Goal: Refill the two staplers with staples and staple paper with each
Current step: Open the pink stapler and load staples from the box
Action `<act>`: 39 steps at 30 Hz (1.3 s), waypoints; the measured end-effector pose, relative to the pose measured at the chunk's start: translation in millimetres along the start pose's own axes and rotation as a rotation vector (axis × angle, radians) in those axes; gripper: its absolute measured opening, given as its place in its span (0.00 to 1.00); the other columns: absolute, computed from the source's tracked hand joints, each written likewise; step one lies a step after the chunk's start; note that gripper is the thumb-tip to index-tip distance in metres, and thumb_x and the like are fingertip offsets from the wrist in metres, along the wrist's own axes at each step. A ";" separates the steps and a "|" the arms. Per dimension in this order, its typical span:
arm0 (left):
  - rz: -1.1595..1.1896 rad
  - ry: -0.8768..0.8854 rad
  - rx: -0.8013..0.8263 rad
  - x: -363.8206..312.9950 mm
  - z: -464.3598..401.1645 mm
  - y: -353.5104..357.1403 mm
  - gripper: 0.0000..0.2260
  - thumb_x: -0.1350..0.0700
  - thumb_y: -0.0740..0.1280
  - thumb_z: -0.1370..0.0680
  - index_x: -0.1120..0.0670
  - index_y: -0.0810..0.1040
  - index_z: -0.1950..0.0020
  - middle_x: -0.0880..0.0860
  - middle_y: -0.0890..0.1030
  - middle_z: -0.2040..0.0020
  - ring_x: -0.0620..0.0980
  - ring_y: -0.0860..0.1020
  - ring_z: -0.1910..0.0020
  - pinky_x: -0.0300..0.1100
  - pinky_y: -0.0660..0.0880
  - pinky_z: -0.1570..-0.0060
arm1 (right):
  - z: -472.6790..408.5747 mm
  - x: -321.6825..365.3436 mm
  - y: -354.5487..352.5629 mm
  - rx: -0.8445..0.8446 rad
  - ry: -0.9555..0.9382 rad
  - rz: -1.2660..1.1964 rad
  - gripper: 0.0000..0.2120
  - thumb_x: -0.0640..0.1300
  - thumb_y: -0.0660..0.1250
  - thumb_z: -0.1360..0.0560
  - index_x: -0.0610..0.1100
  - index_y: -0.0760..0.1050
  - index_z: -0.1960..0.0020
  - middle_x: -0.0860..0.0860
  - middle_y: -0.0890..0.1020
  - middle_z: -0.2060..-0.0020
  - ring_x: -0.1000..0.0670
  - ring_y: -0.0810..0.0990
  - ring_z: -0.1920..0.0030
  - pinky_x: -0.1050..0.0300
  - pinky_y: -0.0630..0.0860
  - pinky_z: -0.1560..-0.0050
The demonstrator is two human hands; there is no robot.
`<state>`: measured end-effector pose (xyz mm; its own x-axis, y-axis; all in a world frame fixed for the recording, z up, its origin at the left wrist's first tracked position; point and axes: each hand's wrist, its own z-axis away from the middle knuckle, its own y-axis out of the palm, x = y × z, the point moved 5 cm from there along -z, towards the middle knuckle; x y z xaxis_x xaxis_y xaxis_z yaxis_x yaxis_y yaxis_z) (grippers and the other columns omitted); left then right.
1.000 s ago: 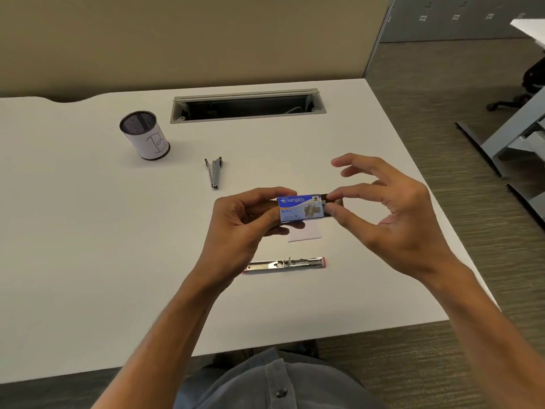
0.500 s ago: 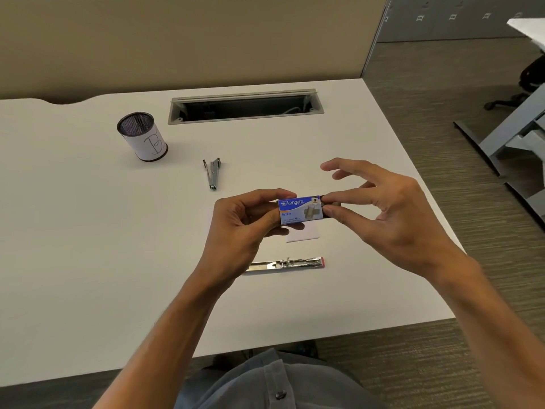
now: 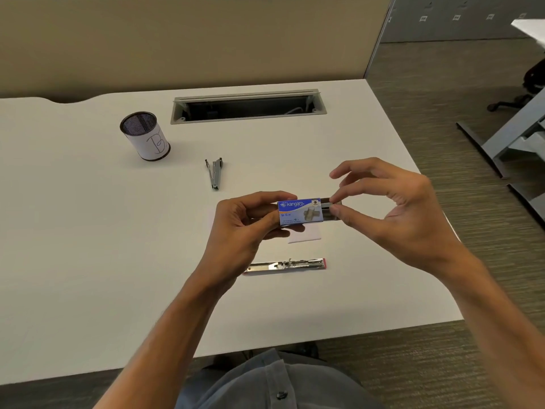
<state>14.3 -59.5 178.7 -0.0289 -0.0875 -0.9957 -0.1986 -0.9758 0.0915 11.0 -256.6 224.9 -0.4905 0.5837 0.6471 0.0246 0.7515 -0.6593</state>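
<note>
Nearest the body, at the desk's (image 3: 88, 276) front, lies one long stapler (image 3: 285, 265), folded flat open with its metal channel facing up, pink at the tips. No staples visible in it; refill not yet done, by my reading.

Above it, held off the desk: one blue staple box (image 3: 300, 211). Left hand (image 3: 236, 228) grips the box's left end, fingers curled round it. Right hand (image 3: 404, 208) pinches at the box's right end, thumb and forefinger closed on the dark inner tray (image 3: 330, 208); the other fingers are spread free.

Change over the last second: the tray now sticks out a little further from the sleeve than it did, while the left hand's hold looks the same. Meaning, as I judge it: the box is being opened to get at a strip of staples, so this is the very start of the first refill.

Under the box, one small slip of white paper (image 3: 305, 236), partly hidden.

Further back, one small stapler (image 3: 214, 173), jaws apart in a narrow V, untouched.

Far left, one mesh pen cup (image 3: 145, 135) with a paper wrap. Behind, one open cable tray (image 3: 247, 106) in the desk.

Count: staplers two, box one, paper one.
</note>
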 end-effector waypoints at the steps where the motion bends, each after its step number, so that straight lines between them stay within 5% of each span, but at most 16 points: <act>1: -0.001 -0.001 -0.001 0.4 -0.3 0.0 0.08 0.65 0.65 0.21 0.56 0.82 0.47 0.52 0.87 0.57 0.53 0.86 0.58 0.37 0.80 0.59 | 1.0 -1.6 0.6 -0.008 0.025 -0.026 0.03 0.39 0.76 0.29 0.43 0.84 0.55 0.51 0.81 0.46 0.52 0.81 0.49 0.62 0.76 0.49; 6: 0.017 -0.015 -0.012 2.8 -1.9 -1.2 0.09 0.65 0.64 0.21 0.57 0.82 0.46 0.54 0.87 0.57 0.53 0.86 0.58 0.37 0.79 0.59 | 3.8 -7.4 1.0 -0.072 0.128 -0.108 0.04 0.40 0.76 0.29 0.46 0.84 0.55 0.55 0.83 0.50 0.50 0.81 0.49 0.62 0.72 0.53; 16: 0.057 -0.044 -0.021 5.3 -4.0 -1.6 0.09 0.66 0.64 0.21 0.56 0.82 0.47 0.54 0.87 0.57 0.54 0.86 0.59 0.36 0.78 0.61 | 10.0 -11.5 1.4 -0.250 0.257 -0.377 0.07 0.36 0.75 0.29 0.47 0.82 0.56 0.52 0.87 0.57 0.49 0.85 0.55 0.52 0.81 0.52; 23: 0.038 -0.033 -0.020 5.6 -2.7 -2.1 0.09 0.66 0.64 0.21 0.56 0.81 0.46 0.55 0.87 0.56 0.55 0.86 0.60 0.37 0.79 0.61 | 18.1 -21.3 11.4 -0.301 0.442 -0.627 0.06 0.31 0.71 0.28 0.40 0.80 0.55 0.47 0.86 0.56 0.48 0.86 0.54 0.61 0.80 0.58; 27: 0.028 -0.029 -0.012 5.8 -2.2 -0.4 0.09 0.65 0.63 0.20 0.56 0.81 0.46 0.55 0.87 0.56 0.55 0.86 0.60 0.38 0.79 0.60 | 23.7 -23.0 19.8 -0.277 0.501 -0.647 0.08 0.34 0.69 0.25 0.44 0.82 0.49 0.49 0.86 0.54 0.50 0.85 0.52 0.60 0.81 0.56; 39: 0.017 -0.021 -0.010 5.8 -1.0 1.0 0.10 0.65 0.63 0.20 0.54 0.81 0.47 0.54 0.87 0.56 0.55 0.86 0.60 0.38 0.79 0.60 | 32.3 -24.7 33.1 -0.295 0.739 -0.909 0.13 0.31 0.65 0.25 0.43 0.86 0.57 0.44 0.87 0.56 0.48 0.85 0.50 0.59 0.81 0.47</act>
<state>14.9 -61.2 173.0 -0.0529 -0.1001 -0.9936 -0.1881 -0.9762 0.1084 -4.2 -256.1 174.7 0.1826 -0.2323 0.9553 0.1743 0.9639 0.2010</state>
